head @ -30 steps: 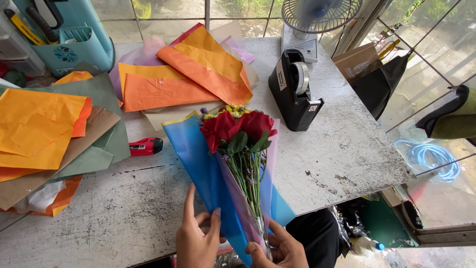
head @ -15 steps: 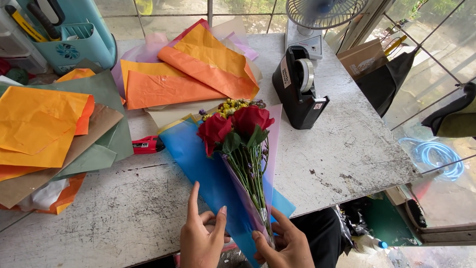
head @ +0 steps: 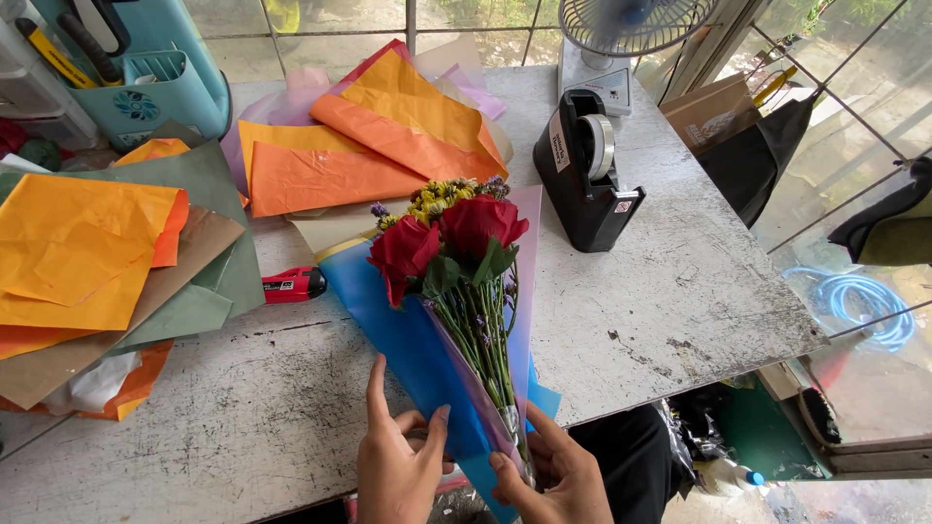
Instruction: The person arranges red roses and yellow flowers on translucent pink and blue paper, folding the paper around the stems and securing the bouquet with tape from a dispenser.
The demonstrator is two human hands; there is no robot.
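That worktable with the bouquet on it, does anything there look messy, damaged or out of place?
Mostly the paper: orange and green wrapping sheets lie in loose, overlapping, creased heaps. The white table is scuffed, its paint worn. The bouquet looks tidy, both hands at its stems.
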